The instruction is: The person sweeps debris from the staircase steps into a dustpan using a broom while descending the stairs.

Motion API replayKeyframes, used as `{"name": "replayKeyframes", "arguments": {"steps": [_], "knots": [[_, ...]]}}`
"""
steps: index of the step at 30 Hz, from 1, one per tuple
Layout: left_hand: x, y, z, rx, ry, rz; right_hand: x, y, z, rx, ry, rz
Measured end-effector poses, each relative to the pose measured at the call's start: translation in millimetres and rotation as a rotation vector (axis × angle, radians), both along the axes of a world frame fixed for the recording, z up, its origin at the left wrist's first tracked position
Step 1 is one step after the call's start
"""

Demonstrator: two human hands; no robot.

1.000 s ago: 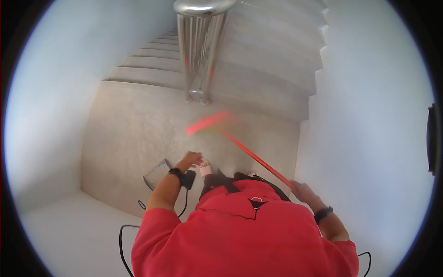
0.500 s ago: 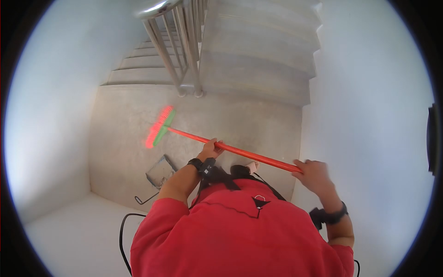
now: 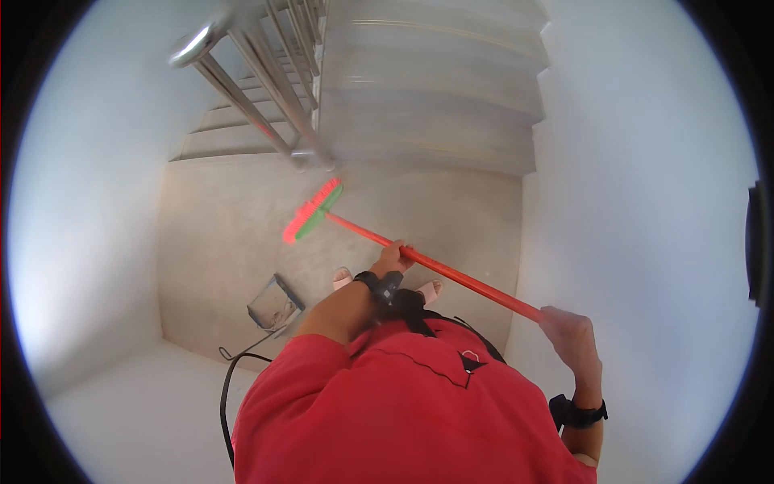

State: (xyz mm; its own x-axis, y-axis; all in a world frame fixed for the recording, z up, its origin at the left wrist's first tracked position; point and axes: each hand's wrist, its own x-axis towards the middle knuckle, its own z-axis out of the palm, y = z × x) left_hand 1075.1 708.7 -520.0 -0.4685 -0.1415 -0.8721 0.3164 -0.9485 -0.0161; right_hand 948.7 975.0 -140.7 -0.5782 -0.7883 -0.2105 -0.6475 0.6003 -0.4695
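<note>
A broom (image 3: 476, 284) with a red stick, green head and pinkish-red bristles slants across the landing in front of me. My left hand (image 3: 393, 256) is closed around the middle of its stick. At the upper end of the stick, near the right wall, my right hand (image 3: 567, 324) is wrapped round it. The broom head lies up and to the left of my hands, its bristles facing away to the upper left; whether they touch the floor I cannot tell. Left of my left arm, a dustpan (image 3: 274, 304) with a long thin handle rests on the floor with some debris in it.
A metal railing (image 3: 262, 89) stands beyond the broom head, between stairs (image 3: 234, 121) at the left and wider stairs (image 3: 427, 89) at the right. White walls (image 3: 637, 202) border the landing (image 3: 210, 234). My sandalled feet show below my hands.
The broom has moved to the right, its head also slightly away from me. Both hands have shifted right with the stick, the right hand lower in view. The railing appears further left.
</note>
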Motion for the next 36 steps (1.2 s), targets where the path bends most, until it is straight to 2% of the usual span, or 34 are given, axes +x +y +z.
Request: {"name": "replayKeyframes", "arguments": {"steps": [3, 6, 9, 12, 13, 16, 19, 22, 25, 28, 31, 34, 36], "knots": [[-28, 9, -3, -0.003, 0.036, 0.041, -30, 15, -7, 0.022, 0.012, 0.023], [-54, 16, 3, 0.003, 0.044, 0.085, -57, 16, 2, -0.117, -0.021, -0.115], [-70, 12, 14, -0.021, 0.049, 0.077, -83, 7, 5, -0.326, -0.115, -0.260], [-83, 2, 37, -0.033, 0.036, 0.056, -105, -16, 3, -0.726, -0.361, -0.327], [-89, -2, 46, -0.033, 0.028, 0.047, -114, -23, 0, -0.696, -0.415, -0.308], [-110, -13, 53, -0.070, 0.033, 0.048, -139, -53, -8, -0.795, -0.624, -0.180], [-131, -42, 39, -0.085, 0.180, 0.006, -169, -90, 0, -0.680, -0.628, -0.040], [-161, -82, 39, -0.044, 0.177, 0.038, -200, -153, 18, -0.595, -0.591, 0.016], [-182, -118, 30, -0.134, 0.286, 0.062, -230, -215, 21, -0.599, -0.566, 0.219], [-206, -159, 51, -0.051, 0.258, 0.214, -251, -291, 48, -0.546, -0.468, 0.508], [-219, -208, 54, 0.021, 0.157, 0.214, -243, -364, 74, -0.510, -0.434, 0.635], [-216, -250, 64, 0.061, 0.192, 0.315, -227, -425, 81, -0.432, -0.432, 0.725], [-215, -269, 42, 0.049, 0.295, 0.380, -221, -455, 83, -0.384, -0.385, 0.861]]}}
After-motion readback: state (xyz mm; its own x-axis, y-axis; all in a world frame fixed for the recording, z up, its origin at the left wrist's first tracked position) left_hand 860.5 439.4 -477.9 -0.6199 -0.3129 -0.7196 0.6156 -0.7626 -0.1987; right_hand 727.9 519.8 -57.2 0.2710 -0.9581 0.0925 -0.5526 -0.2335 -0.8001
